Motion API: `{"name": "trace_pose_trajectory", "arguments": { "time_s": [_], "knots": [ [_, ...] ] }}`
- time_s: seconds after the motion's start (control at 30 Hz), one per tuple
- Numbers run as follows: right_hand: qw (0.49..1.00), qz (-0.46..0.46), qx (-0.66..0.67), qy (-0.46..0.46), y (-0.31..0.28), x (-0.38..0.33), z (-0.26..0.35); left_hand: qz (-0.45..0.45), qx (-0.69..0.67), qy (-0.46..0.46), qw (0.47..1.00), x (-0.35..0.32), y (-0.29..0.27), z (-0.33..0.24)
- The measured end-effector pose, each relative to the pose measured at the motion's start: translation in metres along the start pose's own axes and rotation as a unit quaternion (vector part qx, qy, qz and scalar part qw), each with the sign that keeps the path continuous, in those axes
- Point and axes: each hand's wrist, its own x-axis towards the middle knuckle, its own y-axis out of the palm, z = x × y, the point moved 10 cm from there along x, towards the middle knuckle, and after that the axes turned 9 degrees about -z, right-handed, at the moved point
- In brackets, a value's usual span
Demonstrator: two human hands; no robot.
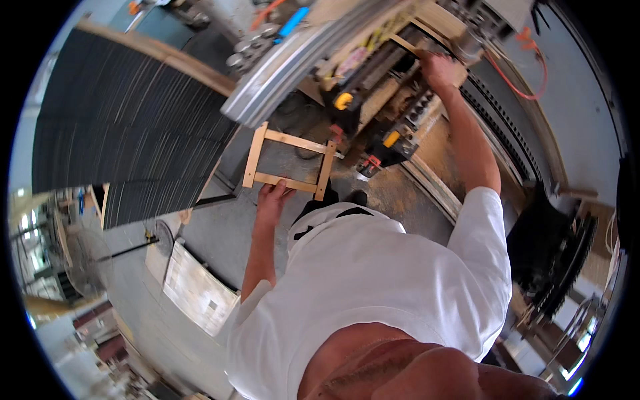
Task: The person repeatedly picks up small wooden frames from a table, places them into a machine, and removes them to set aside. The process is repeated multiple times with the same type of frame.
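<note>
My left hand (272, 203) grips the near bar of a small rectangular frame of pale wood (293, 141), with its fingertips on the bar. The frame hangs above the floor in front of my body, its middle open. Farther off to the right, my right hand (440, 72) reaches into a machine with dusty rails (380, 100). Its fingers close at the end of a second pale wooden frame (404, 45), which is only partly visible there. Blur and the hand itself hide the fingertips.
A tall stack of dark sheets (127, 120) stands at the left. A metal beam (287, 73) crosses the machine near the left-hand frame. Yellow clamp handles (344, 101) and an orange hose (520, 83) lie around the machine. Sawdust (390, 193) covers part of the floor.
</note>
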Motion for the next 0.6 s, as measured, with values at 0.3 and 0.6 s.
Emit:
{"name": "trace_pose_trajectory", "arguments": {
  "time_s": [0.3, 0.6],
  "knots": [
    [0.992, 0.03, -0.089, 0.086, 0.019, -0.001, -0.055, -0.041, 0.064, 0.241, 0.968, -0.064, -0.105, -0.159],
    [0.882, -0.269, 0.387, 0.021, -0.159, -0.088, 0.239, -0.267, -0.029, 0.422, 0.866, -0.178, -0.387, -0.367]
  ]
}}
